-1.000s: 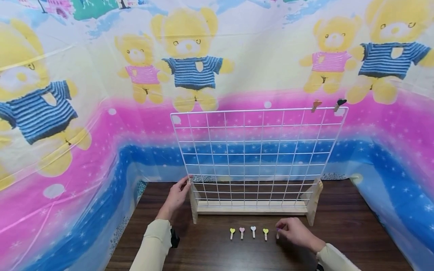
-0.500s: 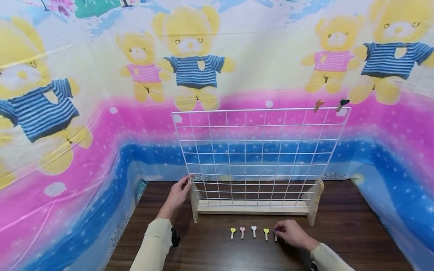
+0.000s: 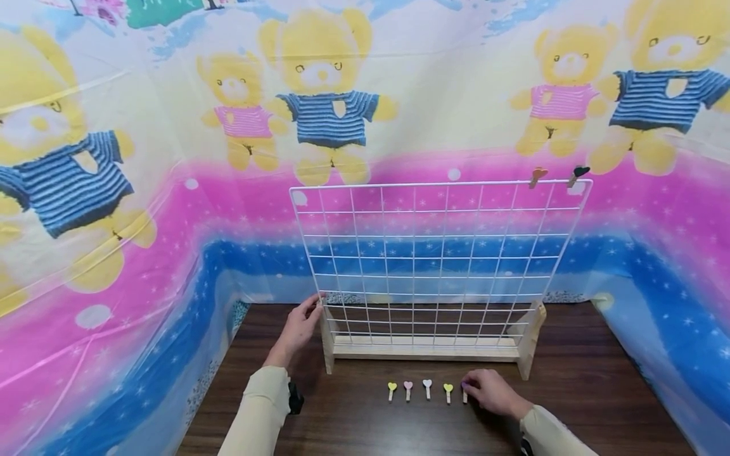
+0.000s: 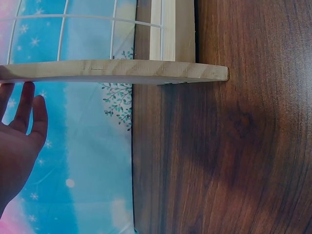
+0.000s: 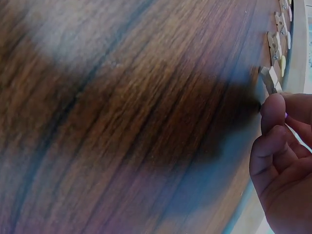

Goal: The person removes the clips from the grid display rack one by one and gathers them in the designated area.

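Observation:
My right hand (image 3: 495,389) pinches a small clothespin with a purple heart (image 3: 464,396), its wooden end low against the tabletop. In the right wrist view, the wooden legs of that clothespin (image 5: 270,80) poke out past my thumb and finger. To its left lie a yellow heart clothespin (image 3: 448,391), a white one (image 3: 428,387), a pink one (image 3: 407,389) and another yellow one (image 3: 391,389). My left hand (image 3: 299,326) touches the left upright of a wooden stand (image 3: 424,351). Its visible fingers reach that board's outer face fairly straight (image 4: 22,107); the thumb is hidden.
The stand holds up a white wire grid (image 3: 428,258). An orange heart clothespin (image 3: 538,176) and a dark green one (image 3: 579,175) sit on its top bar near the right corner. Behind the dark wood table (image 3: 599,354) hangs a bear-print cloth (image 3: 445,126).
My right hand has shifted slightly left with the purple clothespin, closer to the row, and then stayed nearly still. My left hand has kept its place at the stand.

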A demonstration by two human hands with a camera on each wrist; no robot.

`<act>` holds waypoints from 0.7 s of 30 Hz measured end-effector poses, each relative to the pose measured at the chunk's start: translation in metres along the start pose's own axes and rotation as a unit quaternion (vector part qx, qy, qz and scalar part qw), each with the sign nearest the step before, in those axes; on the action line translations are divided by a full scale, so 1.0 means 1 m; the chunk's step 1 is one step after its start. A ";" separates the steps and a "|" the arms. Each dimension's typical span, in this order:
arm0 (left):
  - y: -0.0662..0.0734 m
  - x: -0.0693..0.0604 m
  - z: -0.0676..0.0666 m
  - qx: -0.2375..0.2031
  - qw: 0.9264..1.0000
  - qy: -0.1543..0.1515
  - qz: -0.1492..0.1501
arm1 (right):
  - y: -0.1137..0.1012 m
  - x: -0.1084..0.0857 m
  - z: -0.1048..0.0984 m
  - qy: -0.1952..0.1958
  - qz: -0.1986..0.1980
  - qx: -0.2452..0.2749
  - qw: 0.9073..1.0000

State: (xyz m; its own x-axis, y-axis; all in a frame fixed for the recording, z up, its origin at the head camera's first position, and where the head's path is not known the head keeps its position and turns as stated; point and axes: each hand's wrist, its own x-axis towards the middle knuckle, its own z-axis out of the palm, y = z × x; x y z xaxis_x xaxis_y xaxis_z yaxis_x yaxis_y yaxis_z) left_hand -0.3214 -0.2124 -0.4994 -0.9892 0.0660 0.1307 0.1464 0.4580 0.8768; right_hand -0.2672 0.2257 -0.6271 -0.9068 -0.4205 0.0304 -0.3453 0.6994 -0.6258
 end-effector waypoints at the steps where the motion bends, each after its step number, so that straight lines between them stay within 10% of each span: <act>1: 0.000 0.000 0.000 0.001 1.000 0.001 0.000 | 0.000 0.001 0.000 0.000 0.002 -0.005 1.000; 21: 0.001 -0.001 0.000 0.002 1.000 0.002 0.002 | 0.003 0.006 0.004 0.038 -0.043 -0.104 0.993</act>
State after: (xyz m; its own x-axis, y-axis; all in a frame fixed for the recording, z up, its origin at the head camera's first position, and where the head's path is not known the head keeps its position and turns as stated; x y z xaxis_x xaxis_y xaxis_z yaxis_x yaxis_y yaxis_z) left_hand -0.3203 -0.2125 -0.4987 -0.9887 0.0641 0.1355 0.1497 0.4614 0.8744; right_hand -0.2721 0.2229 -0.6318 -0.8848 -0.4447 0.1395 -0.4573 0.7708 -0.4436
